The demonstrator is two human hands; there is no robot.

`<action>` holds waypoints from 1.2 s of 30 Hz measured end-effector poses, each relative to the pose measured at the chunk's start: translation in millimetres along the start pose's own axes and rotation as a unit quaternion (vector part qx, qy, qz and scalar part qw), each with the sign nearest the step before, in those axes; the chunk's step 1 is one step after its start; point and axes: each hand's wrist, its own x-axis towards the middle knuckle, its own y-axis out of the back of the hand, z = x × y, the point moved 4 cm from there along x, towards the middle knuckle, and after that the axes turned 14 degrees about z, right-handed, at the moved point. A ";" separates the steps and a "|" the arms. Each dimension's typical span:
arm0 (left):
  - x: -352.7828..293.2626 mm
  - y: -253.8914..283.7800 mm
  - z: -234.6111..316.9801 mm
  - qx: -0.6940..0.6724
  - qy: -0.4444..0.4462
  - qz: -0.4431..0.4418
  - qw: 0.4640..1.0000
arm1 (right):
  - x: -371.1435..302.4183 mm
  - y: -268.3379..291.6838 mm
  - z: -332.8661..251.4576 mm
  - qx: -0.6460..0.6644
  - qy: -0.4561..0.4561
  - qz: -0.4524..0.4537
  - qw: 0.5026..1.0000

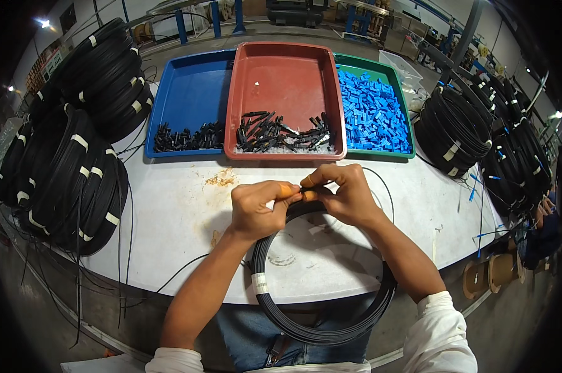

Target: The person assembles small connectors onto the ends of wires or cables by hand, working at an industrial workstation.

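Note:
My left hand [260, 204] and my right hand [345, 194] meet above the middle of the table. Their fingertips are pinched together on a small black piece [304, 189], mostly covered by the fingers; its exact kind does not show. Orange tape wraps some fingers on both hands. Right below them lies a coil of black cable [262, 311], bound with a white label, its near part hanging past the table's front edge over my lap. A thin loose length of black cable [390, 189] arcs out beside my right hand.
Beyond my hands stand a red tray [287, 68] and a blue tray [190, 87], both with small black parts, and a green tray [411, 140] of blue clips. Stacked black cable coils flank the white table [175, 205] at left [75, 180] and right [453, 133].

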 end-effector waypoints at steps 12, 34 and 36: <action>1.4 -2.7 3.0 0.030 -0.128 -0.057 0.990 | 0.3 -4.7 9.0 -0.029 -0.014 -0.003 0.999; 4.5 -1.0 -14.5 -0.048 0.053 0.030 0.997 | -4.5 -1.6 -1.6 -0.115 0.176 0.058 0.976; 4.5 -0.1 -6.8 0.002 -0.037 -0.013 0.999 | -5.3 -4.8 -3.8 -0.089 0.174 0.057 0.979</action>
